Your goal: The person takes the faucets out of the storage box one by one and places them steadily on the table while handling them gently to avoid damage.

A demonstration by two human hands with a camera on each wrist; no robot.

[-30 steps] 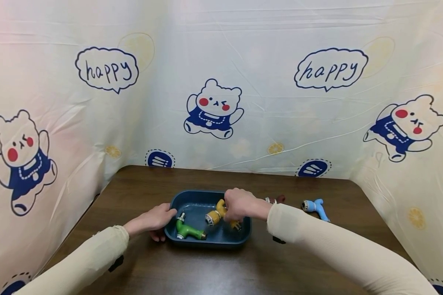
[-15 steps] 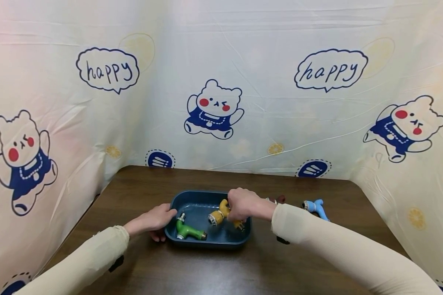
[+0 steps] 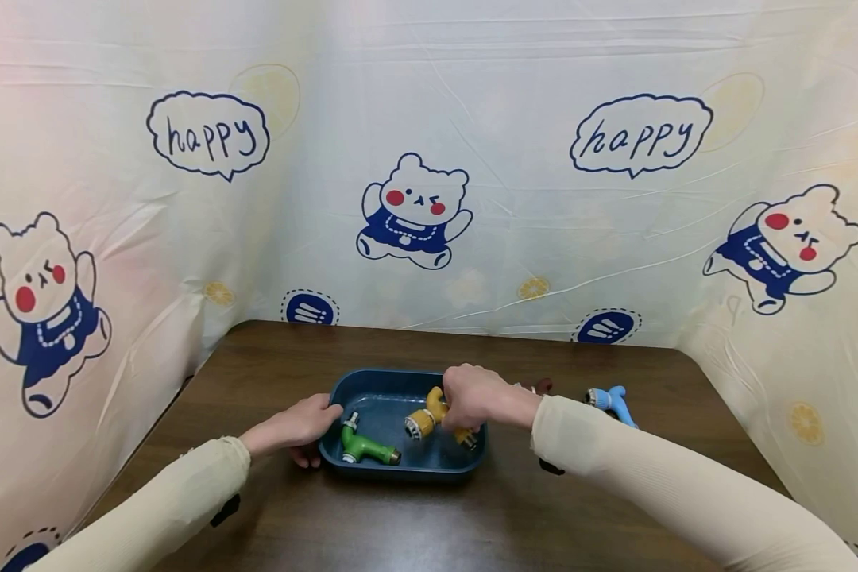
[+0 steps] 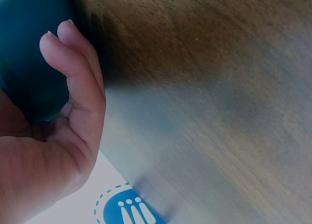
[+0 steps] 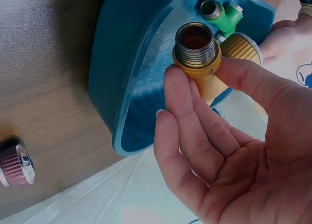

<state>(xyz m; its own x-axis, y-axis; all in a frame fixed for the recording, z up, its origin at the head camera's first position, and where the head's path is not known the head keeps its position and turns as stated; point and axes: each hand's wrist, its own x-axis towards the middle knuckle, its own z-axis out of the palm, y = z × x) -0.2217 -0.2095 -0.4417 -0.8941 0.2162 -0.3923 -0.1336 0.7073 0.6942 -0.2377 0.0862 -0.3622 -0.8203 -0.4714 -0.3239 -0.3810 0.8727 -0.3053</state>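
A dark blue plastic basin stands on the wooden table. At its left end my left hand grips the wall, thumb over the rim and fingers curled along the outside. My right hand pinches a yellow tap above the right part of the basin. In the right wrist view, thumb and fingertips hold the yellow tap just behind its threaded metal end, and its ribbed knob shows beyond. Inside the basin, at the left, lies a green tap.
A light blue tap lies on the table to the right. Partly hidden behind my right hand is a dark red tap, whose ribbed knob shows in the right wrist view. Printed cloth surrounds the table.
My right hand has shifted slightly to the right with the yellow tap over the basin. The left hand, basin and green tap stay where they were.
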